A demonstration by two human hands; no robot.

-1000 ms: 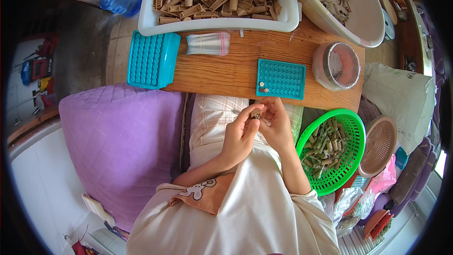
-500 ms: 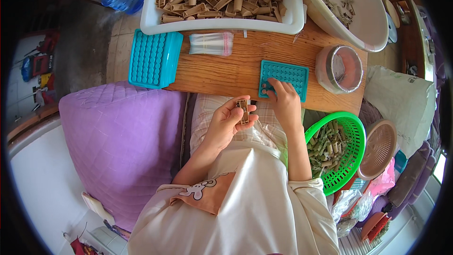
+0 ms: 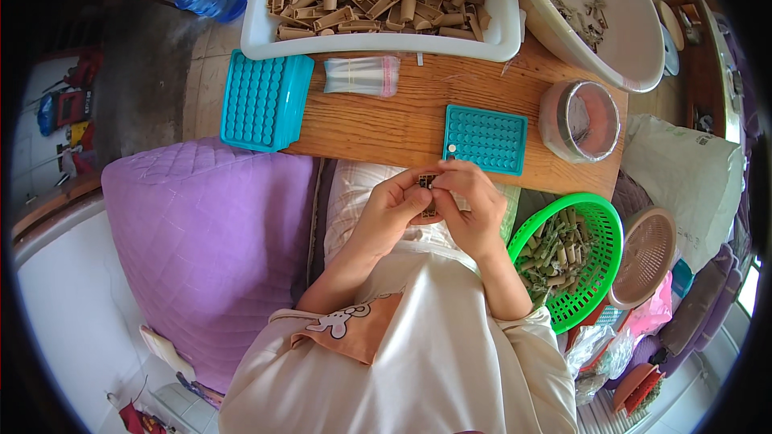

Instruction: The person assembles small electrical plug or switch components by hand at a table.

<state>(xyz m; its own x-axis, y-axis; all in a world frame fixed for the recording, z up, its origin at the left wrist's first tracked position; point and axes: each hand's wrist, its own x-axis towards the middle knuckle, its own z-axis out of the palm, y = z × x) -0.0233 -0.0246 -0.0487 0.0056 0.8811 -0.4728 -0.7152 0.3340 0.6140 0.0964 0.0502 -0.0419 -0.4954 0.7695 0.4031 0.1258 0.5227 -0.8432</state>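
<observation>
My left hand (image 3: 391, 215) is closed around a small tan plastic casing (image 3: 425, 182), held upright above my lap with its open side up. Against the casing's upper part, the fingers of my right hand (image 3: 476, 207) are pinched together; what lies between them is too small to make out. Just beyond my hands, at the table's near edge, lies a turquoise tray (image 3: 524, 141) with rows of round cells. A small silvery round piece (image 3: 452, 148) rests in its near left corner, with a darker one close by.
A white bin (image 3: 378, 45) heaped with tan casings stands at the back, beside a large pale basin (image 3: 635, 48). Stacked turquoise trays (image 3: 265, 104) and a clear plastic packet (image 3: 362, 76) sit left. Right are a lined jar (image 3: 555, 116) and a green basket (image 3: 609, 261) of casings.
My right hand has moved from the turquoise tray back to the casing, fingers pinched. My left hand has shifted slightly right, bringing the casing to meet it.
</observation>
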